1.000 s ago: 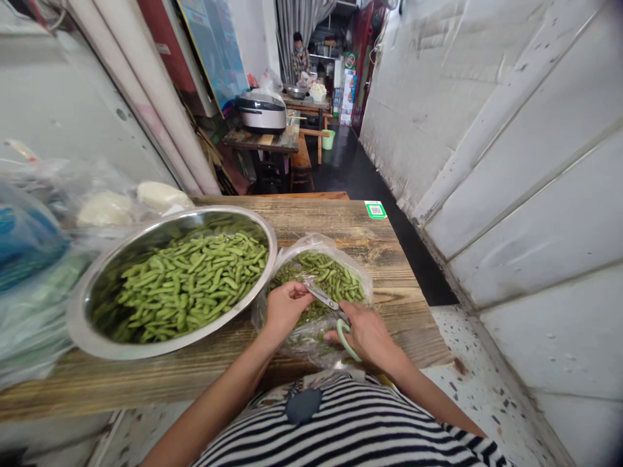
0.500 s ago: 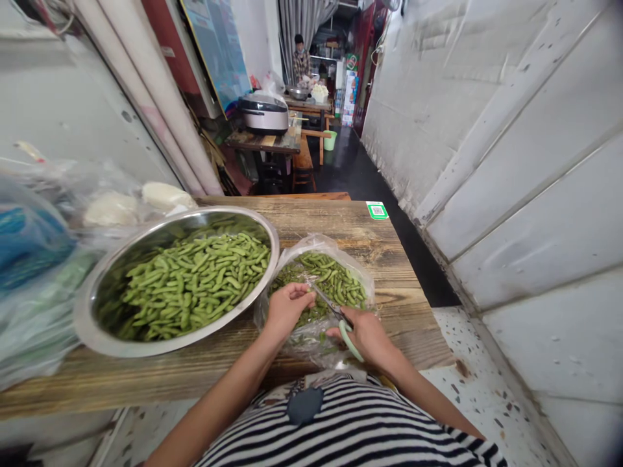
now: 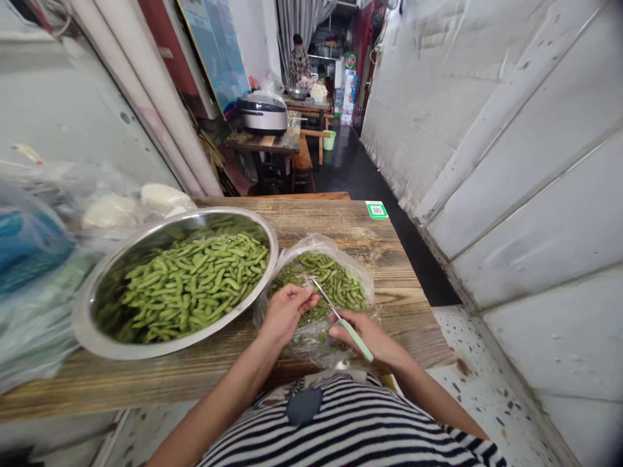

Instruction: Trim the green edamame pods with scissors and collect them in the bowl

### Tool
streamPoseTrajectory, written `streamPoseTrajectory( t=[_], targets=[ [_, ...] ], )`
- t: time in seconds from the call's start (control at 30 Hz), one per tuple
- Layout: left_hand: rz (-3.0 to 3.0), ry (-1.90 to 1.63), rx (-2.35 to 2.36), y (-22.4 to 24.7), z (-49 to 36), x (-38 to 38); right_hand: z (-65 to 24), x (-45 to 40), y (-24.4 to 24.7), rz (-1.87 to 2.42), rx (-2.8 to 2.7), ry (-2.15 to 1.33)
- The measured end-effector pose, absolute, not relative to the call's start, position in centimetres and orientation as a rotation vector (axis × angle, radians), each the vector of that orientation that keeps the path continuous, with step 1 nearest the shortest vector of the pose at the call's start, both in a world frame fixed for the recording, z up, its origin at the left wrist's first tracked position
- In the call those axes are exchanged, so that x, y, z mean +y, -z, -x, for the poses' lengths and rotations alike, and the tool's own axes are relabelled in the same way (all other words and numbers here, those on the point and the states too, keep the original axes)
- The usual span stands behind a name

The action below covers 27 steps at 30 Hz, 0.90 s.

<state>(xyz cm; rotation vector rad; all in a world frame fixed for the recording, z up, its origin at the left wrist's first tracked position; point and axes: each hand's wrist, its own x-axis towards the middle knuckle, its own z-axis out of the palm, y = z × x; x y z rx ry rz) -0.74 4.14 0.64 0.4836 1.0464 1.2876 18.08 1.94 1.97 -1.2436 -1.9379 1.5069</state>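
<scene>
Narrow shop passage, with a white panelled wall (image 3: pixel 511 162) running along the right beyond the hands, and far ahead of them a rice cooker (image 3: pixel 263 113) on a bench, a person (image 3: pixel 298 61) in a checked shirt farther back. Directly in front of the hands, a wooden surface (image 3: pixel 341 224), a green-edged QR sign (image 3: pixel 376 209) at its far corner. Off to the left of the hands, blurry plastic bags (image 3: pixel 29 259) by the surface's edge. Just left of the hands, a steel bowl (image 3: pixel 121 350) heaped with edamame pods (image 3: pixel 189 285). Right under the hands, a clear plastic bag (image 3: pixel 316 243) holding more pods (image 3: pixel 331 282). Newest change: scissors (image 3: pixel 338 318) narrowed to one slim line, green handles together, unlike the wider-set handles of a second ago, and the tips just above the left hand's fingers. Left hand (image 3: pixel 287 314) curled over the bag, fingers bunched, any pinched pod hidden, so no telling exactly what lies in that grip. Right hand (image 3: pixel 365 337) wrapped around the scissors' handles, fingers closed, resting on the bag's near side.
</scene>
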Motion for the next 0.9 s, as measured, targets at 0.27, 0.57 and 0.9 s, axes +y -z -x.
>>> streamPoseTrajectory(
  t=[0.27, 0.57, 0.9],
  targets=[
    [-0.431, -1.406, 1.096, -0.2, 2.5, 5.0, -17.8, 1.9, -0.7, 1.3, -1.439, -1.774],
    [-1.824, -0.775, 1.745, 1.9, 2.2, 7.0, -18.3, 2.1, 0.0, 1.327, -1.379, -1.782],
    [-1.851, -0.648, 1.594, 1.4, 2.2, 7.7, -19.3, 2.0, 0.3, 1.425, -1.655, -1.631]
  ],
)
